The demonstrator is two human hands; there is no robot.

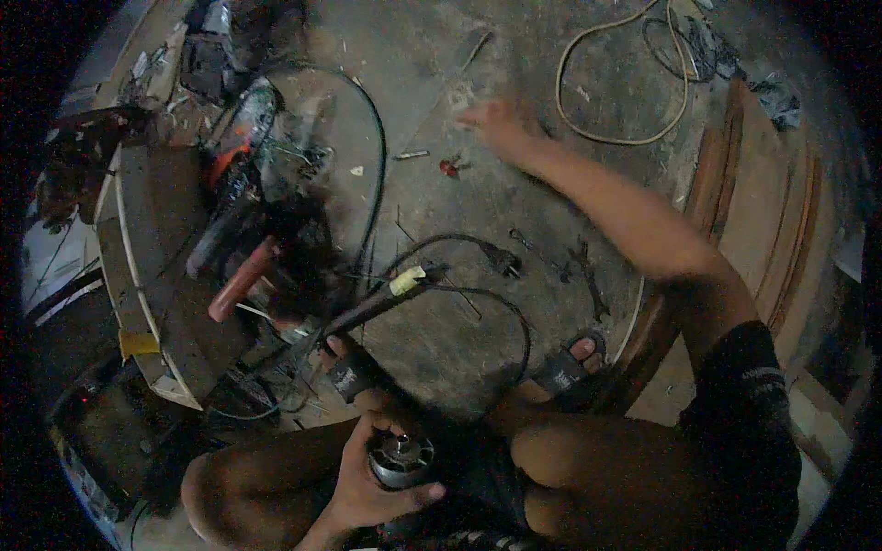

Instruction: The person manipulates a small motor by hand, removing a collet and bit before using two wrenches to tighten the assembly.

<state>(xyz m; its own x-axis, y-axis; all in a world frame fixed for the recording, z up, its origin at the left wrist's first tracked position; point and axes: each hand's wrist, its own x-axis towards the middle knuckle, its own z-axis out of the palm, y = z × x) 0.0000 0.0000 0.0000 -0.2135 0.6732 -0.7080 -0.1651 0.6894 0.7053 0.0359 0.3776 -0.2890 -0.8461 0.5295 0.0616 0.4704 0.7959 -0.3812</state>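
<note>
Left hand wraps a round metal part as right hand reaches across the floor

The left hand was curled around the round metal part, low in the view, above the person's lap. Its fingers lay along the far and left side, the thumb stretched out to the right below it. The part's open end faced up, with a short shaft standing at the centre of a slotted dark ring.

The right hand was well apart from the left, at the end of an outstretched arm over the concrete floor. Its fingers pointed to the left and were blurred; whether they were spread or pinching something could not be told. Nearest to it lay a small red piece and, farther left, a short metal cylinder.

Closer to the person, a black plug on a dark cord lay on the floor, with a dark wrench to its right. A yellow piece sat around a dark bar to the plug's left. A green cable curved down the left side, and a beige cable formed a loop at the upper right.
</note>
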